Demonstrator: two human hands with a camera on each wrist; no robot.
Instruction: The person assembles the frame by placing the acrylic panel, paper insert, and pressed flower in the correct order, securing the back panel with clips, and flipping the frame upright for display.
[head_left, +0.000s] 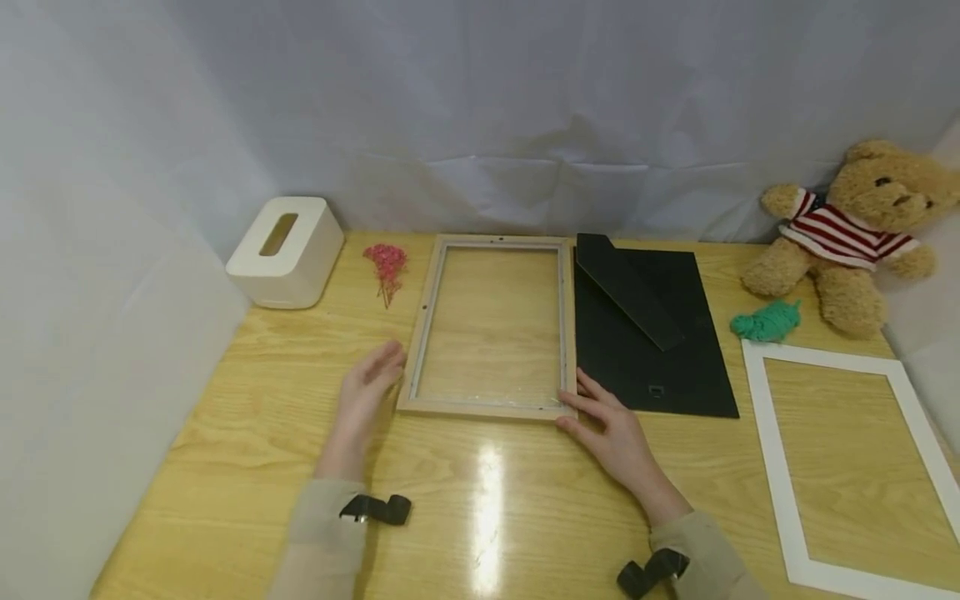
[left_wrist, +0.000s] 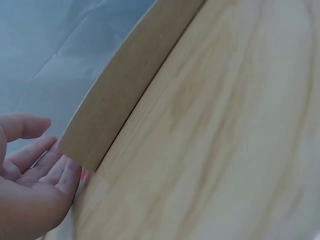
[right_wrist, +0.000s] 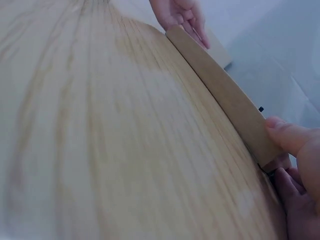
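Observation:
A light wooden picture frame (head_left: 487, 410) with a clear pane lies flat on the table, its inner rim facing up. My right hand (head_left: 609, 429) holds its near right corner. In the right wrist view the thumb (right_wrist: 285, 132) presses the frame's front side, and the other fingers sit around the corner, partly hidden. Beside the near left part of the frame is my left hand (head_left: 367, 392). In the left wrist view its thumb (left_wrist: 25, 125) stands apart from loosely bent fingers next to the corner; whether they touch the wood I cannot tell.
A black backing board (head_left: 637, 375) with its stand lies against the frame's right side. Farther right are a white mat (head_left: 776, 467), green yarn (head_left: 767, 322) and a teddy bear (head_left: 851, 233). Pink dried flowers (head_left: 387, 265) and a white tissue box (head_left: 300, 258) are at the left.

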